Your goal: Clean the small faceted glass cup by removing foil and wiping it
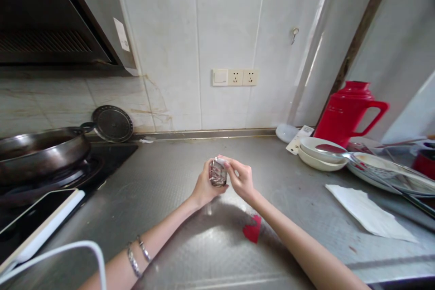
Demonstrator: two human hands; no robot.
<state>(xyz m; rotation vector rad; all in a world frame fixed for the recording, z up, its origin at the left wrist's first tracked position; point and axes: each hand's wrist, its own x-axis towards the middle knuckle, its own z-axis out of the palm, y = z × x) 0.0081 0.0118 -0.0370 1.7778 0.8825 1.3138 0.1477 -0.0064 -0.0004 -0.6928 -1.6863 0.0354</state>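
- While one metal bench (159, 172) spreads beneath everything, one dark range hood (50, 18) hangs over its left end, against the tiled wall (227, 18).
- One wide pan (68, 152) stands on the hob (120, 152) at left; one red thermos flask (343, 111) stands upright at back right.
- Two bowls (319, 163), stacked, and one large plate (404, 173) crowd the bench before the flask.
- One phone (32, 215) lies at the hob's edge, and one white paper sheet (367, 213) near the plate.
- One white cable (91, 245) loops at lower left, crossing in front of the left forearm.
- One dark disc (113, 124) leans on the wall behind the pan.
- Two hands meet over mid-bench: the left hand (203, 186) wraps the side and underside of a small shiny item (218, 174); the right hand (240, 176) pinches its upper right edge.
- That single item sits between them, long axis running up and down the view, top end at the right fingertips; jar or packet, I cannot tell.
- One red scrap (252, 229) lies nearer the viewer, beside the right forearm.
- Two bracelets (133, 260) circle the left forearm.
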